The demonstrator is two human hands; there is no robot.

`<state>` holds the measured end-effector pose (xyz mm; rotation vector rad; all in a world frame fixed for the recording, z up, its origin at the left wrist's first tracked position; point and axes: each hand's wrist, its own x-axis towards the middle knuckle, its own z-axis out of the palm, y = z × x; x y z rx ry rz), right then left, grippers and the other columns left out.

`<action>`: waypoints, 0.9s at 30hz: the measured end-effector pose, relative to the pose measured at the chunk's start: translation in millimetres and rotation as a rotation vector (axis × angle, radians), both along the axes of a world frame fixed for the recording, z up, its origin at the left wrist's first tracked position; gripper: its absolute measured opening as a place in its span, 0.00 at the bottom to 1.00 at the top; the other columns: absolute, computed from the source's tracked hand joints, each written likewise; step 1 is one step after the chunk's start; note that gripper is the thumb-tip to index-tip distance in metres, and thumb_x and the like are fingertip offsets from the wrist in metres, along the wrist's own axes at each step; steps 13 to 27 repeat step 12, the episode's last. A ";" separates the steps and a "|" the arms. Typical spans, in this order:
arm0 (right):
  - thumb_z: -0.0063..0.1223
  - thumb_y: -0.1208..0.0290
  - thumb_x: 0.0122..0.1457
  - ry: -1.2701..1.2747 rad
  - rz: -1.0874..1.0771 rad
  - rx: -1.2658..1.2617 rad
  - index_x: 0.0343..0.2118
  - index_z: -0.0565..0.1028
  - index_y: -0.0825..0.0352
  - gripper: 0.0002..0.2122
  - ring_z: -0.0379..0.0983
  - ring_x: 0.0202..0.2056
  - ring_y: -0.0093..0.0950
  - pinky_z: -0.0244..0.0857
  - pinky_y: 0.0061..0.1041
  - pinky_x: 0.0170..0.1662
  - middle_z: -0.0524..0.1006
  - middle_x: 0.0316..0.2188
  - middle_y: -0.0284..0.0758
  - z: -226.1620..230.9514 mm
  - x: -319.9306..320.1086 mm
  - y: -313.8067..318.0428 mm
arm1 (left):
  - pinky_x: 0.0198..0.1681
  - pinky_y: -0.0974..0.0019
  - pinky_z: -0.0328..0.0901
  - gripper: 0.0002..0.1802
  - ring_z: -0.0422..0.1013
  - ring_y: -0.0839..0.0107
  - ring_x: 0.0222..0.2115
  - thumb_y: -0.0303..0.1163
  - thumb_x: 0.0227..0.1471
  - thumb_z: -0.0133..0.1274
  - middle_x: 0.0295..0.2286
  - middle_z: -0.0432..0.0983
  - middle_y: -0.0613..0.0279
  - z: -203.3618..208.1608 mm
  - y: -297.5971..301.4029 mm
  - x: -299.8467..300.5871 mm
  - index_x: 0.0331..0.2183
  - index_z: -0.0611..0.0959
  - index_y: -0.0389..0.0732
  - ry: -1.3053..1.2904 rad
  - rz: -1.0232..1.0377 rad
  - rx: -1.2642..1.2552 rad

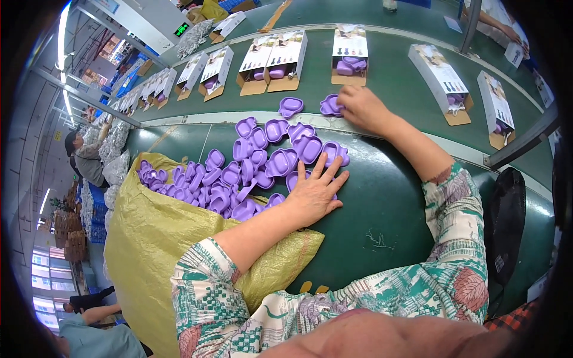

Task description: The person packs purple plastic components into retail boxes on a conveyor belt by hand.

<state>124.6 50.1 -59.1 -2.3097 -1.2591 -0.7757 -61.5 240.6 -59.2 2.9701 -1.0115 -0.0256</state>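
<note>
My left hand [313, 194] lies with fingers spread over the near right edge of a heap of small purple plastic cups [231, 173], touching a few of them. These look shallow and rounded, with tab-like ends. At the conveyor's near edge, my right hand [365, 110] has its fingers curled onto the right side of one purple cup [330, 105]; the fingertips are partly hidden. Another purple cup [291, 107] lies just left of it on the belt's rim. Much of the heap spills from the mouth of a yellow woven sack [149, 238] under my left forearm.
Open-ended printed boxes [350, 45] with purple pieces inside stand along the green conveyor belt [382, 77]. A metal post [525, 140] rises at the right, near a black bag [506, 227]. Other people [89, 156] are at the left and across the belt.
</note>
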 end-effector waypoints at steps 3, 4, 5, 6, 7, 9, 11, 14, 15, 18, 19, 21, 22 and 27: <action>0.50 0.74 0.48 -0.065 -0.075 -0.088 0.29 0.71 0.66 0.05 0.68 0.38 0.36 0.63 0.36 0.40 0.70 0.33 0.38 1.3 -5.3 0.0 | 0.54 0.28 0.45 0.37 0.39 0.49 0.62 0.47 0.47 0.55 0.61 0.43 0.57 -0.7 1.8 -0.1 0.56 0.63 0.48 -0.003 -0.004 -0.001; 0.50 0.74 0.48 -0.070 -0.082 -0.088 0.29 0.71 0.66 0.05 0.68 0.38 0.36 0.63 0.36 0.40 0.70 0.33 0.38 -0.9 -2.6 -1.9 | 0.54 0.28 0.45 0.37 0.39 0.49 0.62 0.47 0.47 0.55 0.61 0.43 0.57 0.1 2.8 -0.3 0.56 0.63 0.48 0.000 0.000 -0.003; 0.49 0.74 0.48 -0.058 -0.099 -0.090 0.28 0.71 0.66 0.05 0.68 0.38 0.36 0.63 0.35 0.40 0.71 0.32 0.37 -4.4 2.8 -4.4 | 0.54 0.28 0.45 0.37 0.39 0.49 0.62 0.47 0.47 0.55 0.61 0.43 0.57 1.2 2.5 -0.8 0.56 0.63 0.48 0.004 -0.007 -0.009; 0.48 0.74 0.48 -0.043 -0.110 -0.091 0.28 0.71 0.67 0.04 0.68 0.37 0.36 0.64 0.34 0.39 0.71 0.32 0.37 -3.0 5.6 -4.7 | 0.54 0.28 0.45 0.37 0.39 0.49 0.62 0.47 0.47 0.55 0.61 0.43 0.57 2.3 1.6 -1.6 0.56 0.63 0.48 0.003 -0.007 -0.008; 0.48 0.74 0.48 -0.044 -0.110 -0.089 0.28 0.71 0.67 0.04 0.68 0.37 0.36 0.64 0.34 0.39 0.71 0.32 0.37 -1.6 9.9 -2.4 | 0.54 0.28 0.45 0.37 0.39 0.49 0.62 0.47 0.47 0.55 0.61 0.43 0.57 3.8 0.8 -2.1 0.56 0.63 0.48 0.010 -0.008 -0.002; 0.46 0.74 0.48 -0.146 -0.097 -0.030 0.27 0.71 0.67 0.04 0.68 0.37 0.35 0.64 0.31 0.38 0.71 0.31 0.37 1.1 19.0 9.5 | 0.54 0.28 0.45 0.37 0.39 0.49 0.62 0.47 0.47 0.56 0.61 0.43 0.57 2.2 0.0 -2.1 0.57 0.63 0.48 0.022 -0.010 0.004; 0.47 0.74 0.46 -0.201 -0.081 -0.019 0.26 0.71 0.66 0.04 0.68 0.37 0.35 0.64 0.31 0.38 0.71 0.31 0.37 12.5 26.7 37.4 | 0.54 0.28 0.45 0.38 0.38 0.49 0.62 0.46 0.46 0.56 0.61 0.42 0.57 3.3 6.8 -1.9 0.57 0.63 0.48 0.018 0.013 0.007; 0.48 0.74 0.48 -0.188 -0.035 -0.003 0.27 0.69 0.66 0.04 0.67 0.35 0.37 0.63 0.32 0.39 0.69 0.31 0.39 13.5 34.7 48.7 | 0.54 0.28 0.45 0.38 0.38 0.49 0.62 0.46 0.46 0.56 0.61 0.42 0.57 2.4 6.4 0.5 0.57 0.63 0.48 0.020 0.007 0.011; 0.48 0.74 0.48 -0.188 -0.035 -0.003 0.27 0.69 0.66 0.04 0.67 0.35 0.37 0.63 0.32 0.39 0.69 0.31 0.39 13.5 34.7 48.7 | 0.54 0.28 0.45 0.38 0.38 0.49 0.62 0.46 0.46 0.56 0.61 0.42 0.57 2.4 6.4 0.5 0.57 0.63 0.48 0.020 0.007 0.011; 0.48 0.74 0.48 -0.188 -0.035 -0.003 0.27 0.69 0.66 0.04 0.67 0.35 0.37 0.63 0.32 0.39 0.69 0.31 0.39 13.5 34.7 48.7 | 0.54 0.28 0.45 0.38 0.38 0.49 0.62 0.46 0.46 0.56 0.61 0.42 0.57 2.4 6.4 0.5 0.57 0.63 0.48 0.020 0.007 0.011; 0.48 0.74 0.48 -0.188 -0.035 -0.003 0.27 0.69 0.66 0.04 0.67 0.35 0.37 0.63 0.32 0.39 0.69 0.31 0.39 13.5 34.7 48.7 | 0.54 0.28 0.45 0.38 0.38 0.49 0.62 0.46 0.46 0.56 0.61 0.42 0.57 2.4 6.4 0.5 0.57 0.63 0.48 0.020 0.007 0.011; 0.48 0.74 0.48 -0.188 -0.035 -0.003 0.27 0.69 0.66 0.04 0.67 0.35 0.37 0.63 0.32 0.39 0.69 0.31 0.39 13.5 34.7 48.7 | 0.54 0.28 0.45 0.38 0.38 0.49 0.62 0.46 0.46 0.56 0.61 0.42 0.57 2.4 6.4 0.5 0.57 0.63 0.48 0.020 0.007 0.011; 0.48 0.74 0.48 -0.188 -0.035 -0.003 0.27 0.69 0.66 0.04 0.67 0.35 0.37 0.63 0.32 0.39 0.69 0.31 0.39 13.5 34.7 48.7 | 0.54 0.28 0.45 0.38 0.38 0.49 0.62 0.46 0.46 0.56 0.61 0.42 0.57 2.4 6.4 0.5 0.57 0.63 0.48 0.020 0.007 0.011; 0.48 0.74 0.48 -0.188 -0.035 -0.003 0.27 0.69 0.66 0.04 0.67 0.35 0.37 0.63 0.32 0.39 0.69 0.31 0.39 13.5 34.7 48.7 | 0.54 0.28 0.45 0.38 0.38 0.49 0.62 0.46 0.46 0.56 0.61 0.42 0.57 2.4 6.4 0.5 0.57 0.63 0.48 0.020 0.007 0.011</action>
